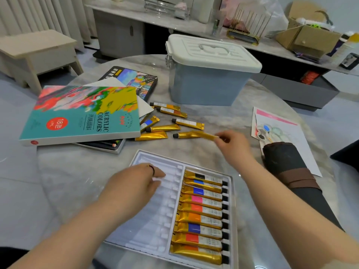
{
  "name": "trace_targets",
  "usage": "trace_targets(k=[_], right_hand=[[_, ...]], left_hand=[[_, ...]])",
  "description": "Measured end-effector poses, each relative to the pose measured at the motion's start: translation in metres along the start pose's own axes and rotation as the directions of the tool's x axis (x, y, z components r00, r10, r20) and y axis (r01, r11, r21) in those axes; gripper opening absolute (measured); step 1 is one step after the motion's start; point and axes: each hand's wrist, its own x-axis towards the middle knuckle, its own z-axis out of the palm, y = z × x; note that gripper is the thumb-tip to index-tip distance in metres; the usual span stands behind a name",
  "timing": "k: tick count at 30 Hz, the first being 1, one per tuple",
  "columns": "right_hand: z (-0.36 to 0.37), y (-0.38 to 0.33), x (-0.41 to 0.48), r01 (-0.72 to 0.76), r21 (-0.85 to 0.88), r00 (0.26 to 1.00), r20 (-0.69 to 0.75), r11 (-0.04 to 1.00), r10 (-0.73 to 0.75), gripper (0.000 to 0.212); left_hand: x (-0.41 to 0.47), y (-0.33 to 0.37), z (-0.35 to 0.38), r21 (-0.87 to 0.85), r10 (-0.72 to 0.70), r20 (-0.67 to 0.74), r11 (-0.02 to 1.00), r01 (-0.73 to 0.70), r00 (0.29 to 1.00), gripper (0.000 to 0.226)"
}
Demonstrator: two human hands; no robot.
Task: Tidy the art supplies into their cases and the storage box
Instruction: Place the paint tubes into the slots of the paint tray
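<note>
Right hand (231, 144) pinches gold paint tube (194, 134) by crimped tail, just beyond tray (136, 162) far edge. Left hand (132, 183) rests on tray's unfilled left half, fingers loose, clasping nothing. Tube likely light, soft-walled, dents easily; mid-body hold safer.

Right hand (231, 144) pinches the flat end of a gold paint tube (194, 135). Left hand (134, 183) rests on the empty slots of the white tray (147, 220). Filled tubes (202, 208) lie between the forearms. Loose tubes (163, 128) lie beyond the left hand, and the lidded storage box (206, 84) stands beyond them.
</note>
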Motion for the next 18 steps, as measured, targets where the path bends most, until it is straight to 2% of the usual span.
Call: trace_targets(k=[2, 4, 8, 15, 18], right_hand=[[0.006, -0.02, -0.018, 0.111, 0.084, 0.992, 0.05, 0.99, -0.115, 0.026], [0.013, -0.034, -0.033, 0.165, 0.154, 0.977, 0.109, 0.974, -0.182, 0.026], [0.039, -0.035, -0.052, 0.174, 0.088, 0.945, 0.265, 0.981, -0.191, 0.025], [0.049, -0.03, -0.06, 0.226, -0.044, 0.951, 0.225, 0.973, -0.21, 0.029], [0.054, -0.03, -0.061, 0.228, -0.031, 0.951, 0.22, 0.973, -0.216, 0.028]], left_hand=[[0.004, -0.009, -0.008, -0.024, -0.032, -0.137, 0.999, 0.029, 0.99, 0.031], [0.007, -0.017, -0.012, -0.059, -0.054, -0.195, 0.997, 0.043, 0.979, 0.034], [0.012, -0.028, -0.014, 0.003, 0.012, -0.151, 1.0, -0.012, 0.988, 0.041], [0.025, -0.039, 0.001, 0.199, 0.118, -0.019, 0.974, -0.112, 0.993, 0.045], [0.031, -0.039, 0.004, 0.263, 0.132, -0.05, 0.958, -0.114, 0.99, 0.041]])
